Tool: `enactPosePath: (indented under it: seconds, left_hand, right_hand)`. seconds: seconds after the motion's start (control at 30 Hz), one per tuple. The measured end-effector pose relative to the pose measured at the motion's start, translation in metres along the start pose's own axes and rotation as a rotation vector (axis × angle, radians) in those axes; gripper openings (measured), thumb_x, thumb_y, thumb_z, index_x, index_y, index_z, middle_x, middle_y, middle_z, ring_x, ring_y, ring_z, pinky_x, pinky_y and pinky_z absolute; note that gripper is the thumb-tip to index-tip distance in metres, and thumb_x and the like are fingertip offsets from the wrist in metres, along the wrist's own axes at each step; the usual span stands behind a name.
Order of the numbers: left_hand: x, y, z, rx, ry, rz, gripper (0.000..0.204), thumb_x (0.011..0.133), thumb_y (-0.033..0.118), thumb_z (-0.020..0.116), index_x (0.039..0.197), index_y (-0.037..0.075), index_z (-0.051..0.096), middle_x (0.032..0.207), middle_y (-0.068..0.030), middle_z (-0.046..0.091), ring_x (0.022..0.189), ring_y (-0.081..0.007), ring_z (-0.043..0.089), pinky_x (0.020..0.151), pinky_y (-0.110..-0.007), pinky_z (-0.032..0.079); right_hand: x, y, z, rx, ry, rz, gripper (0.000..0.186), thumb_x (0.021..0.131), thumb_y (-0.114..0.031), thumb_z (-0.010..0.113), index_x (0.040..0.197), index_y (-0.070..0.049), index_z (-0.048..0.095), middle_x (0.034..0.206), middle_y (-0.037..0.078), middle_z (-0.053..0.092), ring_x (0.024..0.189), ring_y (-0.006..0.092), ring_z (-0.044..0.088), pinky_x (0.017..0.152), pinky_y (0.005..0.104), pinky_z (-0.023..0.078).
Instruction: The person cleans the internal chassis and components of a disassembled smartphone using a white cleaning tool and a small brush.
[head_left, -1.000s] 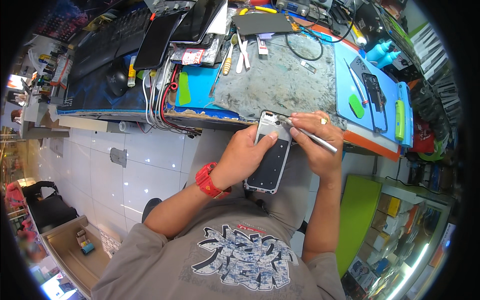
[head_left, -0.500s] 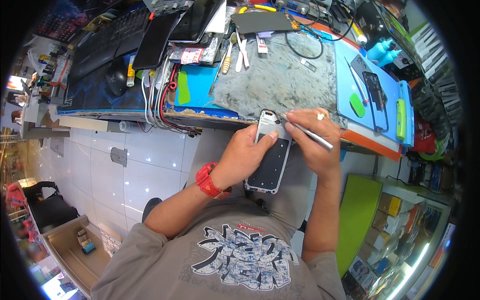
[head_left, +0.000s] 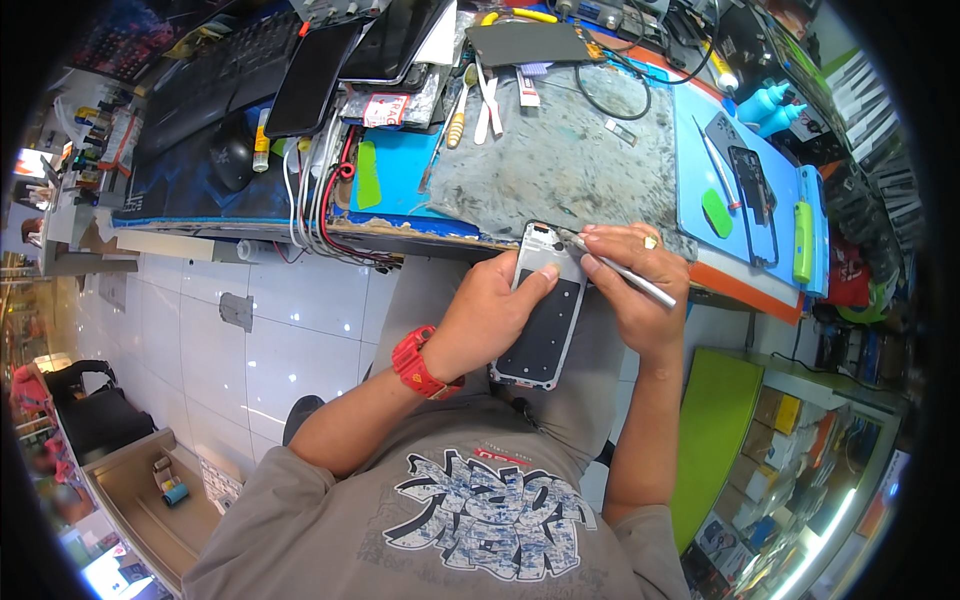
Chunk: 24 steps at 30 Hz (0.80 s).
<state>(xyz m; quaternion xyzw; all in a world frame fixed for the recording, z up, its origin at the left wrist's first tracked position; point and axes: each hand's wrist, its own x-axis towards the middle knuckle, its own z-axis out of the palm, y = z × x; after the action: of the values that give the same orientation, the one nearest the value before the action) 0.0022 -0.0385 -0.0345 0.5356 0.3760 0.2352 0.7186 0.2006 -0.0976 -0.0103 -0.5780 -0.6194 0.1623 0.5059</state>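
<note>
My left hand is closed around the left edge of a phone frame, its thumb lying across the front. The frame is silver at the top with a black panel below, and it is held over my lap, its top end by the bench edge. In my right hand a slim silver pen-shaped tool is pinched between thumb and fingers. Its tip points at the upper right edge of the frame; whether it touches there I cannot tell.
A grey work mat lies on the bench, with a toothbrush and white tweezers on it. To the right, a blue mat bears a black phone frame and a green pick. Cables hang over the bench edge.
My right hand and the tool have shifted slightly right, and the tool's tip has drawn back a little along the frame's upper edge. My left hand keeps its hold.
</note>
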Motion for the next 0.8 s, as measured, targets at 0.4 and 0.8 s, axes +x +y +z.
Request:
enactPosePath:
  seconds: [0.4, 0.8]
  left_hand:
    - [-0.001, 0.003, 0.002, -0.029, 0.012, 0.016, 0.026, 0.107, 0.022, 0.062, 0.113, -0.002, 0.069, 0.092, -0.0024, 0.074, 0.079, -0.0073, 0.066, 0.069, -0.03, 0.055]
    - [0.001, 0.001, 0.001, -0.026, 0.01, 0.005, 0.023, 0.108, 0.021, 0.063, 0.111, -0.001, 0.068, 0.087, -0.0005, 0.072, 0.076, -0.0059, 0.065, 0.065, -0.028, 0.054]
  right_hand:
    - [0.007, -0.002, 0.003, -0.031, 0.003, -0.009, 0.017, 0.08, -0.003, 0.082, 0.097, -0.003, 0.082, 0.096, 0.014, 0.081, 0.094, 0.0269, 0.077, 0.093, 0.0372, 0.049]
    - [0.011, -0.007, 0.004, -0.006, -0.009, 0.028, 0.014, 0.081, -0.005, 0.081, 0.095, -0.003, 0.082, 0.092, 0.013, 0.08, 0.091, 0.0268, 0.076, 0.092, 0.0382, 0.049]
